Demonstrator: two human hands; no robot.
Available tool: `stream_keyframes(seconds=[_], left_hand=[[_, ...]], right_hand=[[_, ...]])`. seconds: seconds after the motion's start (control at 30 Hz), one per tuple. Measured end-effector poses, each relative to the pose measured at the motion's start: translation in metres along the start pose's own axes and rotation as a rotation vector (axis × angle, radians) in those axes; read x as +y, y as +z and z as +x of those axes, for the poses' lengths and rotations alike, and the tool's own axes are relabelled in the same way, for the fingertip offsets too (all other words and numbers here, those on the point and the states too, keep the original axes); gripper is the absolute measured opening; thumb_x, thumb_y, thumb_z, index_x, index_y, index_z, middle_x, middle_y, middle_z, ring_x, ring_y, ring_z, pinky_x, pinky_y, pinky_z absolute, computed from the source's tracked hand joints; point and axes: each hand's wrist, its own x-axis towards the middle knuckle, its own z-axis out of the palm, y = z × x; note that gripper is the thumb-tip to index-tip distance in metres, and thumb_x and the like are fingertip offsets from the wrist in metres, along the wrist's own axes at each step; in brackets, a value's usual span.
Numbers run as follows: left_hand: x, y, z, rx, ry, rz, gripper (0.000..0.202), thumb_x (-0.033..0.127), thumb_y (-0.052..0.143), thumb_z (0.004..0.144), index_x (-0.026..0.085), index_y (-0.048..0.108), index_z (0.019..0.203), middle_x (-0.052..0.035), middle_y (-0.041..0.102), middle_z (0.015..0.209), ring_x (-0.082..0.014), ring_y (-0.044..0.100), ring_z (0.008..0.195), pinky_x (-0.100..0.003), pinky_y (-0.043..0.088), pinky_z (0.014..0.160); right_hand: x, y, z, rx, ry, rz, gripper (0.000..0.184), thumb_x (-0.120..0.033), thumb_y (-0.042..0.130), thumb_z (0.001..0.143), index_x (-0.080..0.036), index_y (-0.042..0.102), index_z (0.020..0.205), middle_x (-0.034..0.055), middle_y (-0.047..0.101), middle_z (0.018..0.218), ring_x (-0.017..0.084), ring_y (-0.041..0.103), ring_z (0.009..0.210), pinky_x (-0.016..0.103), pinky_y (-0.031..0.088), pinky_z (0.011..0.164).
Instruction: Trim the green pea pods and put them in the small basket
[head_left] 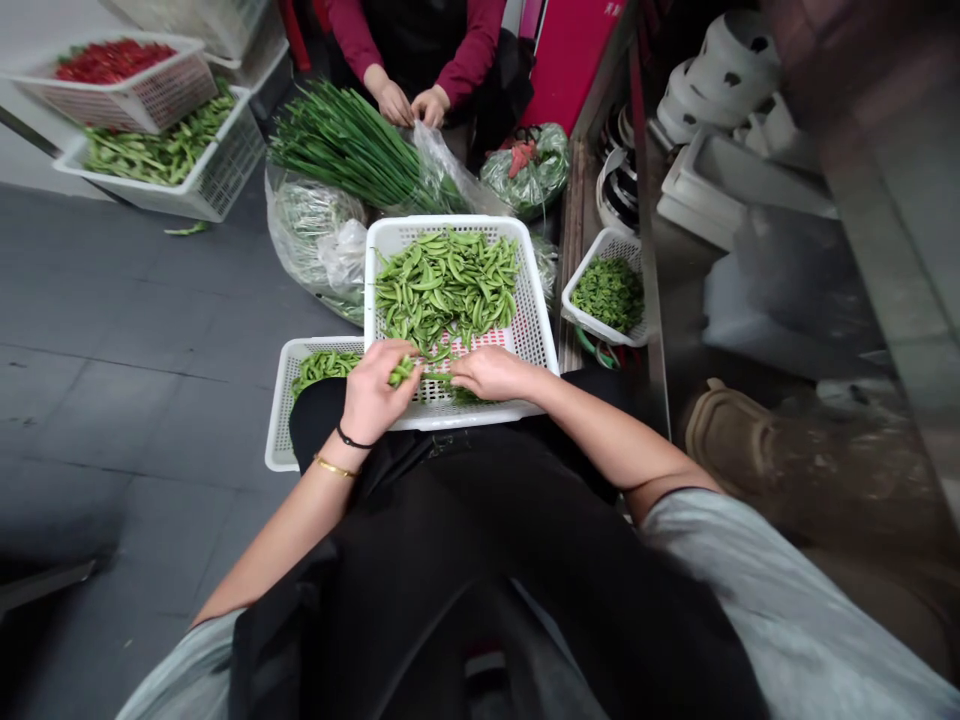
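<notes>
A white plastic basket (538, 345) rests on my lap, its far half heaped with green pea pods (446, 280). Over its near left part, my left hand (382, 383) is closed around a few pea pods (403, 371). My right hand (491, 373) pinches the right end of a pod (436, 376) that stretches across from the left hand's fingers. Small green bits lie on the basket floor under the right hand. By my left knee stands a second white basket (280, 425) with more pods, partly hidden by my leg and left hand.
Across from me, a person's hands (411, 103) hold a clear bag beside long green stalks (349, 150). Bagged greens (315, 235) sit left of my basket. A small basket of leaves (609, 295) stands right, beside a metal shelf edge (652, 230). Stacked baskets (217, 185) stand far left.
</notes>
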Motion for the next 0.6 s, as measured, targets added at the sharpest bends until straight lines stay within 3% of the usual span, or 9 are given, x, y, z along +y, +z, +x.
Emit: stream_keyframes(seconds=[0.07,0.13,0.2,0.3,0.37,0.47,0.53,0.6], left_hand=[[0.006,-0.005,0.0,-0.189,0.062,0.101,0.013,0.018,0.072,0.06,0.019,0.065,0.071,-0.0061,0.067,0.082,-0.0224,0.061,0.087,-0.03,0.047,0.077],[0.009,-0.002,-0.001,-0.287,-0.001,0.075,0.012,0.018,0.073,0.059,0.018,0.063,0.065,-0.003,0.062,0.065,-0.0186,0.059,0.069,-0.027,0.046,0.066],[0.01,0.008,-0.002,-0.237,-0.154,-0.109,0.015,0.025,0.072,0.064,0.017,0.06,0.068,-0.0005,0.06,0.058,-0.0133,0.053,0.051,-0.024,0.042,0.051],[0.009,0.021,0.0,-0.048,-0.403,-0.531,0.025,0.033,0.07,0.068,0.018,0.052,0.075,0.0006,0.062,0.058,-0.0093,0.046,0.039,-0.021,0.033,0.036],[0.003,0.014,0.006,0.072,-0.464,-0.696,0.029,0.031,0.072,0.067,0.018,0.048,0.075,0.0002,0.064,0.06,-0.0089,0.048,0.038,-0.02,0.032,0.032],[-0.02,-0.028,0.02,0.268,-0.406,-0.683,0.026,0.022,0.072,0.067,0.018,0.049,0.079,-0.0014,0.068,0.067,-0.0099,0.055,0.042,-0.018,0.035,0.032],[-0.044,-0.066,0.027,0.341,-0.427,-0.585,0.019,0.016,0.068,0.071,0.017,0.05,0.079,-0.0009,0.069,0.067,-0.0111,0.057,0.043,-0.017,0.036,0.031],[-0.067,-0.097,0.026,0.37,-0.563,-0.382,0.015,0.011,0.065,0.073,0.015,0.051,0.074,0.0032,0.063,0.056,-0.0083,0.054,0.04,-0.013,0.034,0.031]], right_hand=[[0.0,-0.008,-0.003,-0.018,-0.071,-0.023,0.022,-0.029,0.05,0.09,-0.016,0.066,0.081,0.0061,0.065,0.073,0.015,0.053,0.063,0.026,0.029,0.059],[-0.002,-0.014,-0.005,0.028,-0.091,0.034,0.023,-0.029,0.051,0.089,-0.016,0.065,0.076,0.0038,0.063,0.068,0.013,0.051,0.059,0.025,0.028,0.058],[-0.01,-0.015,-0.003,0.154,-0.031,0.168,0.027,-0.029,0.049,0.091,-0.015,0.065,0.074,0.0016,0.061,0.065,0.012,0.05,0.059,0.023,0.03,0.059],[-0.019,-0.008,0.003,0.39,0.135,0.351,0.03,-0.029,0.045,0.093,-0.015,0.064,0.075,-0.0002,0.06,0.063,0.01,0.052,0.062,0.021,0.033,0.062],[-0.013,-0.001,0.003,0.444,0.195,0.375,0.03,-0.03,0.045,0.093,-0.015,0.065,0.076,-0.0004,0.061,0.064,0.01,0.053,0.063,0.021,0.034,0.064],[0.018,0.004,-0.009,0.315,0.255,0.293,0.031,-0.03,0.045,0.093,-0.015,0.067,0.078,0.0007,0.063,0.066,0.012,0.055,0.064,0.022,0.036,0.065],[0.045,0.005,-0.018,0.047,0.314,0.191,0.018,-0.029,0.056,0.086,-0.016,0.069,0.087,0.0022,0.066,0.072,0.014,0.058,0.067,0.023,0.037,0.065],[0.067,0.009,-0.018,-0.204,0.408,0.042,0.028,-0.028,0.07,0.073,-0.019,0.069,0.1,0.0057,0.07,0.083,0.019,0.061,0.074,0.025,0.038,0.064]])
